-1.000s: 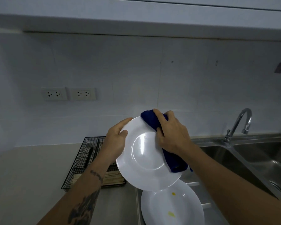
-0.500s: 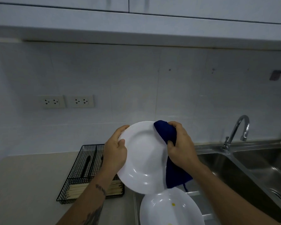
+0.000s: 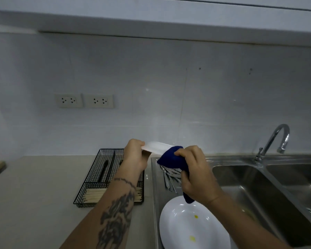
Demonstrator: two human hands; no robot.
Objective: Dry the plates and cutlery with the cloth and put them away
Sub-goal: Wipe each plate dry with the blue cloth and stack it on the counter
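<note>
Since a second ago we have tipped the white plate [image 3: 157, 147] from facing us to nearly edge-on, raised above the counter. At left sits the wire basket [image 3: 104, 177]. Our left hand [image 3: 136, 156] grips the plate's left rim; our right hand [image 3: 196, 174] clutches the blue cloth [image 3: 171, 159] against its right edge. Cutlery [image 3: 171, 178] and a second plate [image 3: 190, 225] lie on the drainboard below.

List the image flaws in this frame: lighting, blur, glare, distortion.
Head view: dim, bluish light overall; the held plate, seen nearly edge-on between the left hand and right hand, is smeared by motion blur; bright highlights glint on the faucet and the lower plate; wide-angle distortion bends the cabinet edge.
</note>
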